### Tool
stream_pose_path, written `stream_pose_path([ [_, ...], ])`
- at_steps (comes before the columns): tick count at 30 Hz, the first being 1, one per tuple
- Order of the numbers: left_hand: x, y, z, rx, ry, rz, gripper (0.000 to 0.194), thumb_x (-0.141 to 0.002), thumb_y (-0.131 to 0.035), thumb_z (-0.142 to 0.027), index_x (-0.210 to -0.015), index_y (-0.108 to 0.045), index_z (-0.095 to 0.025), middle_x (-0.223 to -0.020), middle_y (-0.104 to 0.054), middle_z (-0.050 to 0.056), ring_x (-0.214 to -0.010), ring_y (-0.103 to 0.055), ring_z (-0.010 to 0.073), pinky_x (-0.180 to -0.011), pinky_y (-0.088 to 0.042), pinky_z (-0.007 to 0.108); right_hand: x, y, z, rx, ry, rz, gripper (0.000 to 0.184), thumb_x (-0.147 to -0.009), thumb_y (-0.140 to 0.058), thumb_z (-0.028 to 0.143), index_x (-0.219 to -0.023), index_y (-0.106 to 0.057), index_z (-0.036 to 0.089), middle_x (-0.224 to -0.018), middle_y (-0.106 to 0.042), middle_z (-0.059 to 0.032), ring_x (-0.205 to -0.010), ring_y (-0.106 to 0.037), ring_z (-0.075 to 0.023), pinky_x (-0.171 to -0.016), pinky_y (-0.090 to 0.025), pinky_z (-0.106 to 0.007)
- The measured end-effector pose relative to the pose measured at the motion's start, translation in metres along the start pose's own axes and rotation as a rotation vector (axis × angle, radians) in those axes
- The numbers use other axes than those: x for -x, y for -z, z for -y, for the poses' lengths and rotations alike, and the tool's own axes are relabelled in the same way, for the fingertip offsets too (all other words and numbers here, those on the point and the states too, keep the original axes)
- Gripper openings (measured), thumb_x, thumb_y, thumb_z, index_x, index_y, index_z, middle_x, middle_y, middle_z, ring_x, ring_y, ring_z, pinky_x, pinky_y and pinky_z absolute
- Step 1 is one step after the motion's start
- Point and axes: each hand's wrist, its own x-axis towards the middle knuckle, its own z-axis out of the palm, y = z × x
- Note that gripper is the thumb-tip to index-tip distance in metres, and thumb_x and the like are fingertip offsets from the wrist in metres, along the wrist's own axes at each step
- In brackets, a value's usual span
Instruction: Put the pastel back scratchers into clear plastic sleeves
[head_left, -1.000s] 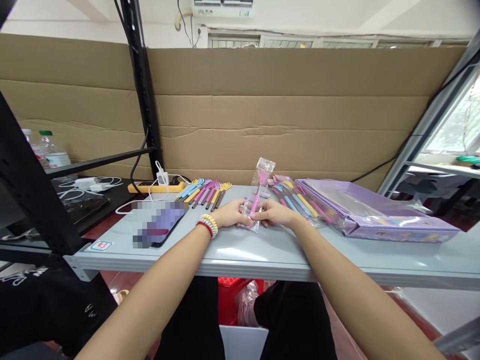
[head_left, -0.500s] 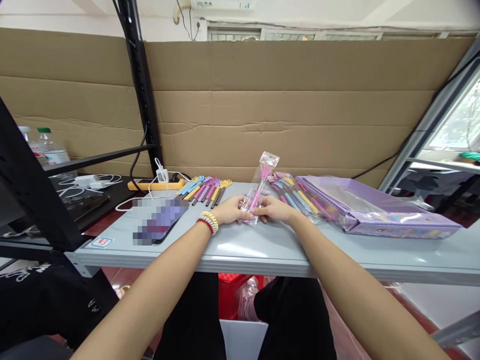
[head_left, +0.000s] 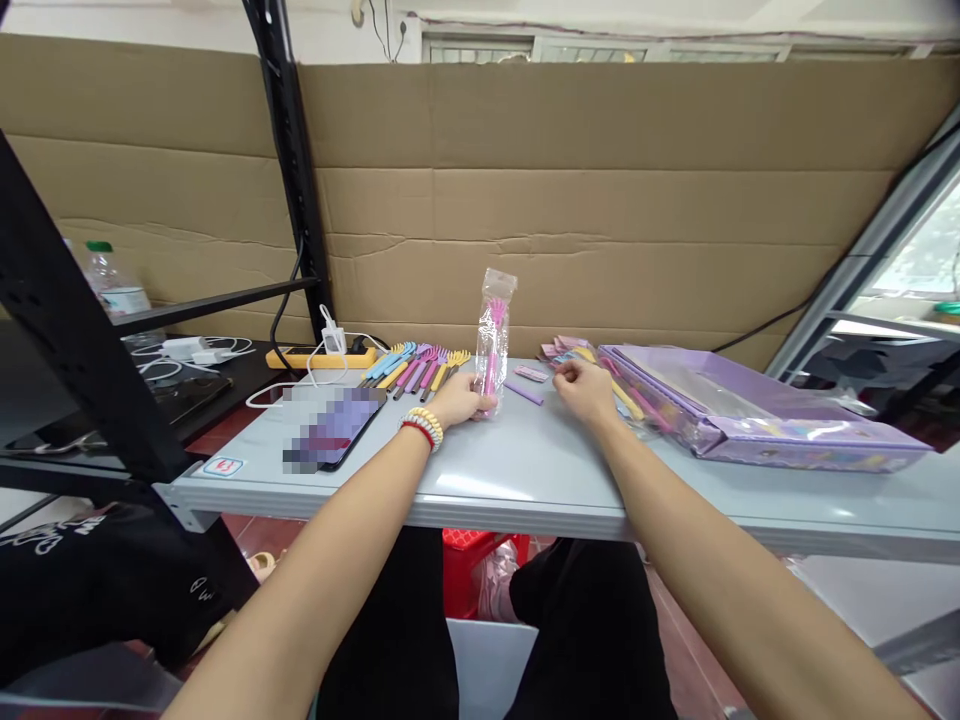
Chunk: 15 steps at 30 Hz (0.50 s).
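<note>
Upright in my left hand (head_left: 466, 400) is a clear plastic bag (head_left: 501, 283). Inside it I see a pink stick (head_left: 492, 350) with a claw-like, hand-shaped end, perhaps a small back scratcher. My right hand (head_left: 589, 388) is closed in a pinch beside the bagged sticks (head_left: 627, 400); its fingertips hide what they grip, if anything. Between the hands lie a thin purple stick (head_left: 523, 393) and a small pink packet (head_left: 531, 373). Left of my left hand, several loose blue, purple and yellow sticks (head_left: 412, 370) with claw-like ends lie in a row.
An open purple box (head_left: 795, 455) takes up the right of the table (head_left: 517, 490). To the left lie a phone (head_left: 349, 425), its screen partly blurred, and an orange power strip (head_left: 300, 358) with a white charger (head_left: 332, 338). A black shelf post (head_left: 296, 170) and cardboard (head_left: 562, 200) stand behind.
My right hand has let go of the bagged pink stick and moved right, to the bagged sticks. My left hand keeps the bag, now more upright and slightly further left.
</note>
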Motion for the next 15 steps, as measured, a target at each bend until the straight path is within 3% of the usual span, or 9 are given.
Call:
stream_pose_path([
  [3, -0.006, 0.002, 0.008, -0.011, 0.009, 0.0, 0.015, -0.069, -0.07, -0.01, -0.072, -0.056, -0.012, -0.058, -0.058, 0.0, -0.052, -0.056, 0.009, -0.056, -0.05, 0.023, -0.013, -0.002, -0.001, 0.217, 0.016, 0.014, 0.024, -0.077, -0.05, 0.02, -0.092, -0.068, 0.017, -0.091, -0.07, -0.0098, -0.086, -0.063, -0.0229, -0.077, -0.045, -0.032],
  [9, -0.012, 0.004, 0.016, -0.06, 0.025, 0.017, 0.017, -0.068, -0.074, -0.015, -0.077, -0.06, -0.012, -0.064, -0.063, 0.002, -0.058, -0.06, 0.0111, -0.061, -0.052, 0.024, -0.047, -0.018, 0.01, 0.561, 0.04, 0.443, 0.038, -0.079, -0.056, 0.024, -0.114, -0.065, 0.016, -0.116, -0.064, -0.0151, -0.108, -0.058, -0.028, -0.087, -0.043, -0.035],
  [12, -0.007, 0.005, 0.01, -0.117, 0.035, 0.026, 0.017, -0.069, -0.072, -0.015, -0.082, -0.061, -0.012, -0.065, -0.063, 0.001, -0.058, -0.06, 0.0114, -0.061, -0.05, 0.024, -0.05, -0.031, 0.01, 0.591, -0.001, 0.471, 0.046, -0.081, -0.054, 0.03, -0.121, -0.061, 0.011, -0.12, -0.061, -0.02, -0.11, -0.058, -0.0305, -0.086, -0.044, -0.037],
  [15, -0.002, 0.005, 0.006, -0.191, 0.029, 0.022, 0.018, -0.07, -0.071, -0.018, -0.085, -0.062, -0.012, -0.067, -0.064, 0.001, -0.058, -0.059, 0.0113, -0.06, -0.048, 0.024, -0.044, -0.042, 0.004, 0.608, -0.013, 0.455, 0.045, -0.085, -0.046, 0.034, -0.116, -0.064, 0.007, -0.118, -0.062, -0.0237, -0.11, -0.057, -0.0331, -0.086, -0.044, -0.039],
])
